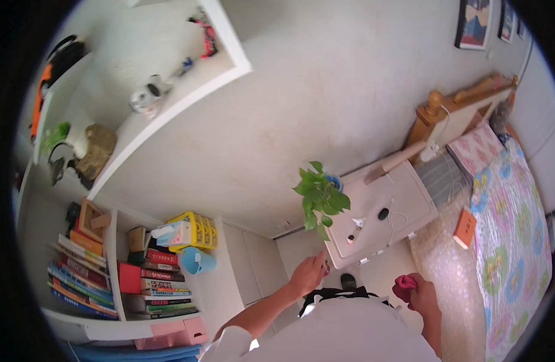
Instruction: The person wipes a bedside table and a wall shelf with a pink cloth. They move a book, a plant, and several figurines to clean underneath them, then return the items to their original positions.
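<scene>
My left hand (pixel 307 277) is by the near corner of a pale pink bedside cabinet (pixel 406 192). Its fingers pinch a small reddish object (pixel 326 269), mostly hidden behind them. A crumpled dark red cloth (pixel 403 288) is bunched in my right hand (pixel 424 295), over the floor between cabinet and bed. On the cabinet top lie a black oval object (pixel 383 213), a white cable (pixel 391 231), a small white item (pixel 358 222) and a tiny dark-topped item (pixel 350 239). A leafy green plant (pixel 320 194) in a blue pot (pixel 335 182) stands at its left end.
To the right is a bed with a floral quilt (pixel 508 226), an orange book (pixel 465 228) and a wooden headboard (pixel 424 120). Bookshelves (pixel 113 267) fill the left, with a yellow basket (pixel 205 231) and a blue bin (pixel 198 261). White wall shelves (pixel 178 92) jut out above them.
</scene>
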